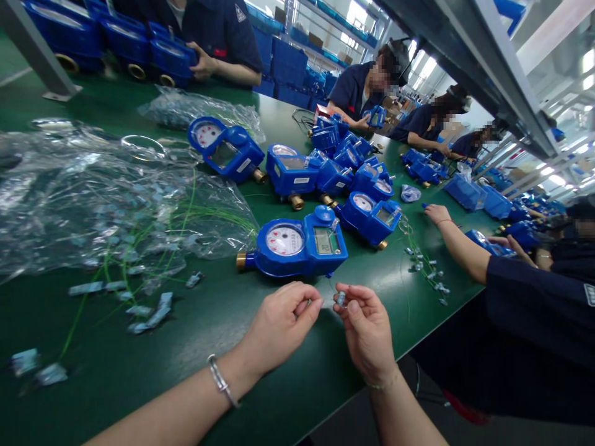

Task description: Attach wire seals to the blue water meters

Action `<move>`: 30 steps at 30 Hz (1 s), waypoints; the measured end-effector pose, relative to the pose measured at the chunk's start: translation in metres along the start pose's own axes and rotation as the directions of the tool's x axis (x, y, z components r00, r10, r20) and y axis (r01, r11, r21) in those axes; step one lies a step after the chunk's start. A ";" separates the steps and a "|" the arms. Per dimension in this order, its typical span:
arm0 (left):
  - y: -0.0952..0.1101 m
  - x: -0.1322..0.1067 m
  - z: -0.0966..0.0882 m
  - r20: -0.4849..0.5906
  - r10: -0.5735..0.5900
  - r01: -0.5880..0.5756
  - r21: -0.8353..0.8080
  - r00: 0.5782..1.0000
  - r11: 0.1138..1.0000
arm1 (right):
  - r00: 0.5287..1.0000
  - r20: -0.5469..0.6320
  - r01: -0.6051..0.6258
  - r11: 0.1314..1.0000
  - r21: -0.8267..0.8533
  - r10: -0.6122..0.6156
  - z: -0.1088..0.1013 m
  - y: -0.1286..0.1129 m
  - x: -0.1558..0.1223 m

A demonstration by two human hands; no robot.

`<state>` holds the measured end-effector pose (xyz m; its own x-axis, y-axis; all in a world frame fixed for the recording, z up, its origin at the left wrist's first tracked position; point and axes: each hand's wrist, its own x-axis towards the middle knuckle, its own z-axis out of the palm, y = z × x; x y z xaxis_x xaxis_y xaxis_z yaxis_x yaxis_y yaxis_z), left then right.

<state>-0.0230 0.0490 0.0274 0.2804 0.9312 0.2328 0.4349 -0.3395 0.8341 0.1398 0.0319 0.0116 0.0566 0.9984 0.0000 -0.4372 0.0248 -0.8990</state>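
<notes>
My left hand [283, 322] and my right hand [367, 328] are both pinched, close together, just in front of a blue water meter [297, 243] with a brass end that lies on the green table [195, 365]. My right fingers pinch a small grey seal tag [341, 299]. A thin wire runs from the tag up toward the meter. My left fingertips pinch something small beside it that I cannot make out.
Clear plastic bags of seal tags with green wires [93, 204] lie at left, loose tags [149, 316] near them. Several more blue meters [334, 173] crowd the middle. A co-worker's arm [458, 241] reaches in from the right; other people sit across and along the table.
</notes>
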 end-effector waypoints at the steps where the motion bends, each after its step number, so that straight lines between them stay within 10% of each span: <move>1: 0.000 0.000 0.000 -0.002 -0.003 0.003 0.000 1.000 1.000 | 1.000 -0.001 -0.003 1.000 -0.001 0.003 0.000 0.000 0.000; 30: 0.003 0.000 0.001 0.029 0.082 -0.084 0.077 0.996 0.993 | 0.998 0.010 0.065 0.969 -0.238 -0.065 -0.006 0.001 -0.004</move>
<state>-0.0206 0.0476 0.0292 0.3395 0.8960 0.2861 0.4743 -0.4258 0.7705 0.1444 0.0276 0.0081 0.0753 0.9952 0.0626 -0.2061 0.0769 -0.9755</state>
